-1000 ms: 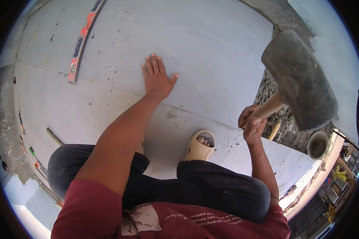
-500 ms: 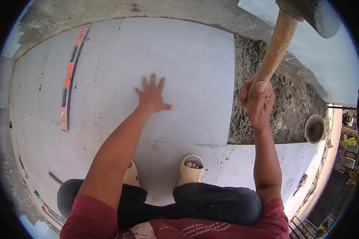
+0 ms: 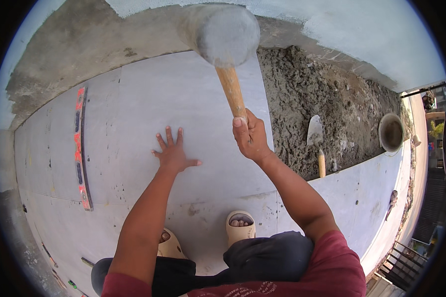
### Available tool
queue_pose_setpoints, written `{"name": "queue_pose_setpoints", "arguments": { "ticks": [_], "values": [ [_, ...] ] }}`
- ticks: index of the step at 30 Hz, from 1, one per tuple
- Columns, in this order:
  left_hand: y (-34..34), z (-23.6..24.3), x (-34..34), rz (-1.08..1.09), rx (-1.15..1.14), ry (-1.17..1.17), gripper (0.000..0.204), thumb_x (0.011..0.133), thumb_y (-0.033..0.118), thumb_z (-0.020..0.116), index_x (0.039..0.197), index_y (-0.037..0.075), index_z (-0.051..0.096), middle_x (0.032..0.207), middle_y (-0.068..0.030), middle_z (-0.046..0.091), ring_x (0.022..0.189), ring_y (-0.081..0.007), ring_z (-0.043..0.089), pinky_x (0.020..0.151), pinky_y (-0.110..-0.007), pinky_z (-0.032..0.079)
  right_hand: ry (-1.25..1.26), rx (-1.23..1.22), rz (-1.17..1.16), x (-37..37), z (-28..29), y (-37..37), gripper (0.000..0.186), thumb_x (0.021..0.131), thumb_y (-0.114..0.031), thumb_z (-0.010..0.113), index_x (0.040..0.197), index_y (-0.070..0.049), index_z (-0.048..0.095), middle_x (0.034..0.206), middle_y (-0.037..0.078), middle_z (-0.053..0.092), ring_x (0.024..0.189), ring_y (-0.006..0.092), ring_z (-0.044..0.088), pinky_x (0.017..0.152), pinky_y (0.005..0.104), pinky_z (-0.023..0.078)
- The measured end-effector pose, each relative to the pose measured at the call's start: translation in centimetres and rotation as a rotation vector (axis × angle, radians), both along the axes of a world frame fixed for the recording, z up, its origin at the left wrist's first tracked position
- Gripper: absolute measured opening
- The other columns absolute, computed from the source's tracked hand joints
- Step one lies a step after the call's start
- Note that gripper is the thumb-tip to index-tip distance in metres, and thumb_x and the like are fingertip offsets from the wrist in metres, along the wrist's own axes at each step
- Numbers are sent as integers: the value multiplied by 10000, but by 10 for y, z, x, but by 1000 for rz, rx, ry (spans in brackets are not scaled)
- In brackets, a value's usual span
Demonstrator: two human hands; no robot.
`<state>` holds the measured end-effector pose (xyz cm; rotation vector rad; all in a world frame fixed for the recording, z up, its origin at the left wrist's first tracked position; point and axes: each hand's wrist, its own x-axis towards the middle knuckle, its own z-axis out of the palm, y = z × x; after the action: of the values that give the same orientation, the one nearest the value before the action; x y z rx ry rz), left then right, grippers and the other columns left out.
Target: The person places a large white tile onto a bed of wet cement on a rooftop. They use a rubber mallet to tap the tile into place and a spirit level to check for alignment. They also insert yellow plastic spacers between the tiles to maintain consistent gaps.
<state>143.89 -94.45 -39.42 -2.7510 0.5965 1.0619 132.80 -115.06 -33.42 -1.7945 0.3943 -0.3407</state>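
One large grey tile [image 3: 208,123] lies in front of you, its right edge meeting the one bed of rough wet mortar [image 3: 292,99]. One red level [image 3: 80,148] rests on the floor beyond the tile's left edge, running far to near, probably put there to be out of your swing. Your one mallet [image 3: 225,44] is up in the air, its blurred head in line with the tile's far edge in this view. One bucket [image 3: 382,133] sits at the mortar's near right corner, apparently set aside. Your two sandals [image 3: 243,232] are planted nearer you than the tile's near edge, likely for balance. One trowel lies on the mortar, its blade [image 3: 314,132] pointing away and its handle at the near edge, seemingly for easy reach. Of your two hands, the left hand [image 3: 172,154] is spread flat on the tile, perhaps to steady you; the right hand [image 3: 251,136] wraps the mallet's wooden handle, presumably to control its heavy head.
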Motion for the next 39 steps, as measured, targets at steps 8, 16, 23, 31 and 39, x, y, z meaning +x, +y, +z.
{"name": "queue_pose_setpoints", "arguments": {
  "ticks": [8,16,23,31,39],
  "values": [
    [18,-10,2,-16,8,-19,1405,581,744,807,1612,228,4,1661,-164,-111,1495,-496,-79,1063,-767,245,381,-83,37,31,28,-8,644,988,-587,510,679,-22,502,570,90,501,552,191,517,540,371,439],
    [46,-2,55,141,46,3,1411,593,805,754,1600,268,-76,1645,-178,-169,1467,-546,-109,1042,-767,291,-301,61,103,92,70,19,456,1032,-476,496,855,-56,501,556,-3,455,463,78,432,432,250,381],
    [44,-4,48,161,24,27,1382,614,783,759,1599,291,-77,1647,-170,-171,1462,-559,-104,1041,-768,294,468,-80,198,144,-20,21,590,1001,-599,454,763,-59,483,525,23,453,358,107,433,320,292,367],
    [29,-3,51,156,-6,35,1386,608,791,756,1600,293,-74,1643,-184,-175,1455,-570,-111,1050,-772,267,-222,-126,24,132,-55,23,497,1010,-505,529,766,-75,488,527,8,450,374,111,420,359,277,364],
    [52,-17,55,180,1,8,1401,607,757,787,1600,271,-74,1642,-186,-171,1462,-554,-107,1072,-770,240,240,161,182,101,31,25,565,985,-585,517,716,-92,457,497,-8,394,348,93,397,329,256,335]
  ]
}}
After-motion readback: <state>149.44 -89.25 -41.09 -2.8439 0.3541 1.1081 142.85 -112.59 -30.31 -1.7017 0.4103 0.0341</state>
